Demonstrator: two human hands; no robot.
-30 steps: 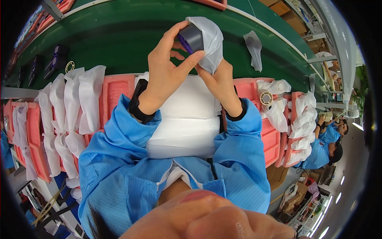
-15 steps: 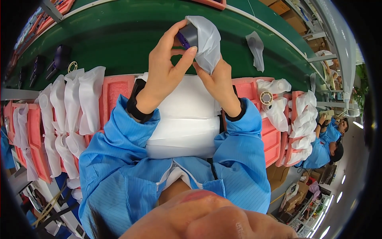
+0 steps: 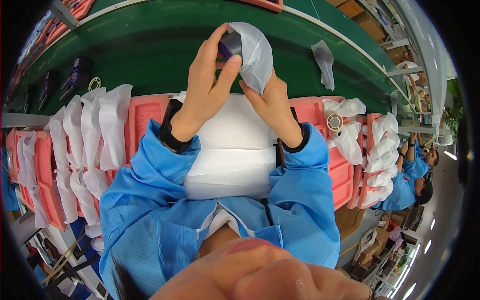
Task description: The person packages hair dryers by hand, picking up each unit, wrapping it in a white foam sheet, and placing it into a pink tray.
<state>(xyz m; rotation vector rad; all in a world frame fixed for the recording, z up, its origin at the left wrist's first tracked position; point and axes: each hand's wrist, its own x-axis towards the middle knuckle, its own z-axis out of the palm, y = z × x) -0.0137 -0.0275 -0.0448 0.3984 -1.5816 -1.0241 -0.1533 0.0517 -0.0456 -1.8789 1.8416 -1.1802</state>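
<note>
My left hand point(image 3: 210, 82) is closed on a grey and purple hair dryer point(image 3: 233, 44), its fingers on the purple end and the thumb against the grey barrel. A thin white translucent bag point(image 3: 256, 57) covers the other part of the dryer. Lower on the bag, my right hand point(image 3: 270, 97) grips it from the right side. The dryer's handle is hidden by the bag and hand. Below my hands lies a stack of white sheets point(image 3: 232, 130) close to my body.
Several dark dryers point(image 3: 75, 80) lie on the green belt point(image 3: 150, 55) at the left. One bagged item point(image 3: 324, 64) rests on it at the right. Pink trays point(image 3: 147, 112) with white-wrapped items point(image 3: 114, 125) flank me. A ring-shaped part point(image 3: 334, 122) sits at the right.
Both hands have shifted slightly left with the dryer and bag. The bag has turned a little. At the left, the dark dryers on the belt have moved slightly.
</note>
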